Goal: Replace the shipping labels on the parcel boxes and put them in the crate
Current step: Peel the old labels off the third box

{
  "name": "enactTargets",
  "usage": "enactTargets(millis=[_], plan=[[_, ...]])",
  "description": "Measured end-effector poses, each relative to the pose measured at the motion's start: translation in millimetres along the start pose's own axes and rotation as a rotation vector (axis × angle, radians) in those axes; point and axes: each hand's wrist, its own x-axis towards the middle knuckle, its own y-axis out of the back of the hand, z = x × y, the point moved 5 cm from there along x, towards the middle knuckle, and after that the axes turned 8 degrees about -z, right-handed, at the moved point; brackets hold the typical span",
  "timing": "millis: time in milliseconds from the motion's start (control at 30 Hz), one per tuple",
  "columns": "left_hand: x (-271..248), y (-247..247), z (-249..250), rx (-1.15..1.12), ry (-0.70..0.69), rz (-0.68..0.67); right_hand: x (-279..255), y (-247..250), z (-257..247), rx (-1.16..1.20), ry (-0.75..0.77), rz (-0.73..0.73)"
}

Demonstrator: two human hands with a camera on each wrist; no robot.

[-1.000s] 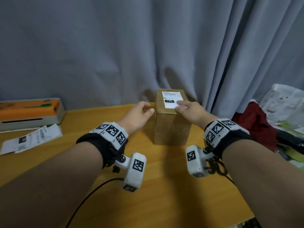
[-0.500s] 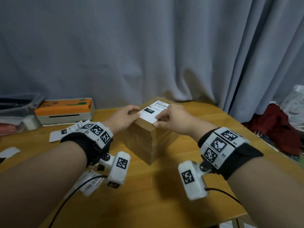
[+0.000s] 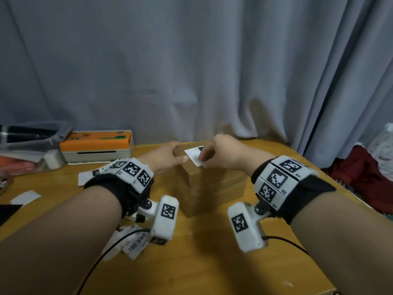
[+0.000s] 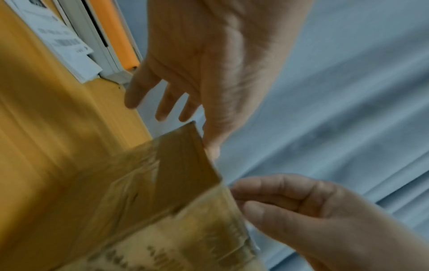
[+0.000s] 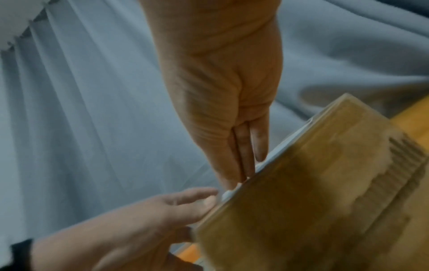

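A brown cardboard parcel box (image 3: 214, 186) stands mid-table on the wooden table (image 3: 202, 262), one corner turned toward me. A white shipping label (image 3: 193, 156) lies on its top. My left hand (image 3: 168, 155) is at the box's left top corner, the thumb (image 4: 210, 144) against the top edge and the other fingers (image 4: 162, 102) straight beside it. My right hand (image 3: 221, 154) pinches the label's near corner between thumb and forefinger. In the right wrist view the label's white edge (image 5: 281, 146) shows slightly raised off the box (image 5: 313, 201). No crate is clearly visible.
An orange and white label printer (image 3: 97, 145) sits at the back left by the curtain. Loose labels (image 3: 131, 243) and paper slips (image 3: 25, 198) lie on the table's left half. Clutter fills the far left, and a red cloth (image 3: 361, 175) lies past the right table edge.
The box has been turned so a corner faces me and sits nearer the printer. My right hand's fingers have closed on the label's near corner; the left hand stays at the box's left top.
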Motion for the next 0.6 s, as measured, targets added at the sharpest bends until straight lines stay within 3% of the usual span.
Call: enactTargets(millis=[100,233,467,600], plan=[[-4.1,15.2,-15.1,0.048,0.018,0.093,1.9,1.1,16.1,-0.041,-0.066,-0.037],[-6.4,21.5,-29.8,0.009,-0.023,0.097,4.3,-0.9,25.9,-0.037,-0.104,-0.020],[-7.8,25.1,-32.3,-0.042,-0.054,0.025,38.7,-6.8,-36.4,-0.232,0.017,-0.001],[-1.0,19.3,-34.0,-0.050,-0.057,-0.004,50.2,-4.5,-46.2,-0.282,-0.005,-0.029]])
